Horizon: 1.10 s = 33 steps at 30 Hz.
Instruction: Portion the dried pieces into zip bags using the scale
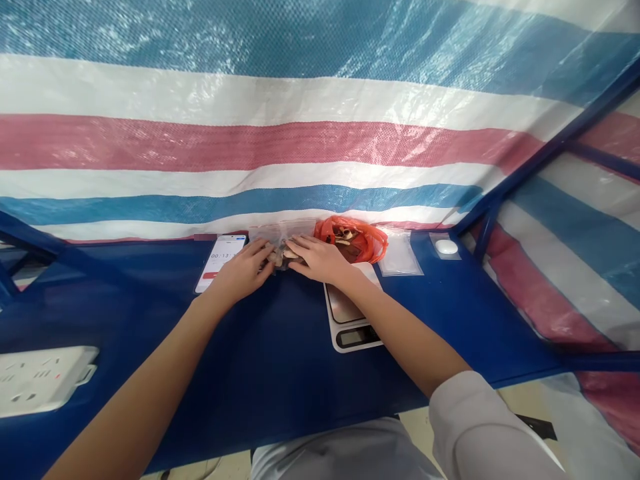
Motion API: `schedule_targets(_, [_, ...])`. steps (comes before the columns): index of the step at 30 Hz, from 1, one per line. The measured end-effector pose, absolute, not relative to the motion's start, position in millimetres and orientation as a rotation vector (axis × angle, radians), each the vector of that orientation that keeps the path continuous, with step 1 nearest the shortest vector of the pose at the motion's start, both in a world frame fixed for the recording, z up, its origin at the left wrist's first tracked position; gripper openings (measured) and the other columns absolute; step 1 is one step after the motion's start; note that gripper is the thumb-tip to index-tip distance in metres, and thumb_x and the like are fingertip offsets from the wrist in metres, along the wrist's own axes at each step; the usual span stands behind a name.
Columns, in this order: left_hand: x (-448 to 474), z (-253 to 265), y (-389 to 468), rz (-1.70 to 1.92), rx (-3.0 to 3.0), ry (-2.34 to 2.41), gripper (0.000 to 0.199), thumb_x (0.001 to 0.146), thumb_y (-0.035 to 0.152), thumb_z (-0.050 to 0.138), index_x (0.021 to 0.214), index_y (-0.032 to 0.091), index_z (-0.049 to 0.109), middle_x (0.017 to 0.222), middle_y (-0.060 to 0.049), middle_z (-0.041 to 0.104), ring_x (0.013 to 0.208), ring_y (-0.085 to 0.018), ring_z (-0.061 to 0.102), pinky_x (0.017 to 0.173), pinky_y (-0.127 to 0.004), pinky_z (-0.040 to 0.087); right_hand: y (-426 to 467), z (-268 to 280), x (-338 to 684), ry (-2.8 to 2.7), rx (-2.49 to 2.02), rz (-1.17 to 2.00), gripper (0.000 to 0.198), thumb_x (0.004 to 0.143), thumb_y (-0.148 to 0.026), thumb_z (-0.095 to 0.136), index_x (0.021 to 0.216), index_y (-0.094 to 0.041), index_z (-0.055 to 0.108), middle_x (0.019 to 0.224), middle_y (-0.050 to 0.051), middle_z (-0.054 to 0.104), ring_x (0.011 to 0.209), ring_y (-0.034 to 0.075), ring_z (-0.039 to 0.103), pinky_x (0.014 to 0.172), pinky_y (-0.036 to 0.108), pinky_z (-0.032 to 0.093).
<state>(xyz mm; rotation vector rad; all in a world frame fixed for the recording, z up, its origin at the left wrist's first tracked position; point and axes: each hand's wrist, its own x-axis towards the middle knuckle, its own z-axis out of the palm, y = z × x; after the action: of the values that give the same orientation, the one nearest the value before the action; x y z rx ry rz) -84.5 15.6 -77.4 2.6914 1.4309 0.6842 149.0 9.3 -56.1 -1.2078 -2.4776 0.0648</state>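
Note:
Both hands meet at the back of the blue table on a clear plastic bag [281, 231] with tan and brown pieces in it. My left hand [245, 270] curls its fingers against the bag's left side. From the right, my right hand [320, 258] bends its fingers over the pieces. The fingers cover part of the contents, so their exact kind is not clear. Just right of the bag stands an opened orange-red plastic bag [380, 245] with dried brown pieces inside. Under my right forearm lies a white kitchen scale [345, 310], partly hidden.
A phone [220, 260] showing a timer lies beside my left hand. Flat clear bags [400, 257] and a small white rounded object [446, 247] are at the right. A white power strip [45, 377] sits front left. Striped sheeting [250, 147] and blue frame bars [545, 147] enclose the table.

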Motion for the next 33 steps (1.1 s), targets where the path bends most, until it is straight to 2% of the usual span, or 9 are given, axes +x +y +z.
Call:
schedule_targets(3, [-80,-78,17,0.702,2.708,1.429,0.047,0.1,0.04,0.037,0.134,0.018,0.061,0.143,-0.016,0.059,0.135,-0.034,0.055,0.114,-0.054,0.046,9,-56,148,-2.474,-1.167,0.066,0.051,0.101,-0.042,0.055,0.144,-0.015,0.057,0.153,0.014,0.054,0.145,0.026,0.048,0.119,0.04,0.042])
schedule_targets(7, [-76,-83,19,0.657,2.734,1.395,0.048,0.1,0.033,0.031,0.131,0.015,0.064,0.137,-0.016,0.063,0.138,-0.034,0.051,0.119,-0.055,0.041,8,-63,145,-2.558,-1.077,0.022,0.048,0.103,-0.034,0.052,0.145,-0.013,0.056,0.154,0.016,0.052,0.148,0.027,0.043,0.123,0.043,0.036])
schedule_targets(11, [-77,-86,21,0.673,2.701,1.415,0.047,0.099,0.034,0.034,0.131,0.018,0.065,0.136,-0.014,0.065,0.138,-0.034,0.051,0.119,-0.056,0.04,7,-67,146,-2.616,-1.034,0.009,0.049,0.102,-0.032,0.054,0.147,-0.013,0.055,0.158,0.016,0.046,0.151,0.027,0.037,0.126,0.043,0.031])
schedule_targets(15, [-75,-81,17,0.697,2.711,1.45,0.046,0.099,0.038,0.037,0.129,0.019,0.066,0.135,-0.014,0.065,0.134,-0.034,0.055,0.117,-0.056,0.041,4,-63,150,-2.565,-1.046,0.035,0.043,0.103,-0.032,0.051,0.143,-0.017,0.058,0.157,0.013,0.049,0.15,0.027,0.04,0.123,0.046,0.036])
schedule_targets(19, [-63,-74,4,0.754,2.703,1.556,0.047,0.1,0.041,0.037,0.126,0.016,0.067,0.136,-0.017,0.065,0.131,-0.036,0.057,0.115,-0.058,0.042,-6,-58,161,-2.403,-1.064,0.051,0.04,0.105,-0.031,0.046,0.137,-0.017,0.064,0.149,0.01,0.059,0.145,0.021,0.047,0.122,0.037,0.038])
schedule_targets(24, [-33,-73,-27,0.959,2.652,1.616,0.041,0.101,0.04,0.041,0.122,0.016,0.068,0.133,-0.015,0.066,0.132,-0.032,0.058,0.118,-0.052,0.041,-26,-66,196,-2.248,-1.145,0.089,0.035,0.102,-0.03,0.051,0.132,-0.024,0.069,0.143,0.003,0.064,0.141,0.02,0.052,0.119,0.037,0.043])
schedule_targets(30, [1,-84,-57,0.982,2.619,1.546,0.035,0.1,0.035,0.044,0.118,0.018,0.07,0.131,-0.014,0.068,0.13,-0.03,0.059,0.114,-0.048,0.046,-51,-83,259,-2.124,-1.167,0.151,0.034,0.1,-0.03,0.054,0.127,-0.019,0.072,0.142,0.008,0.065,0.143,0.023,0.051,0.119,0.041,0.044])
schedule_targets(33, [11,-88,-65,0.994,2.611,1.569,0.036,0.1,0.035,0.044,0.12,0.019,0.069,0.136,-0.015,0.065,0.133,-0.031,0.057,0.116,-0.049,0.044,-65,-88,290,-2.029,-1.253,0.188,0.034,0.101,-0.033,0.052,0.126,-0.023,0.072,0.141,0.007,0.066,0.14,0.022,0.054,0.116,0.042,0.047])
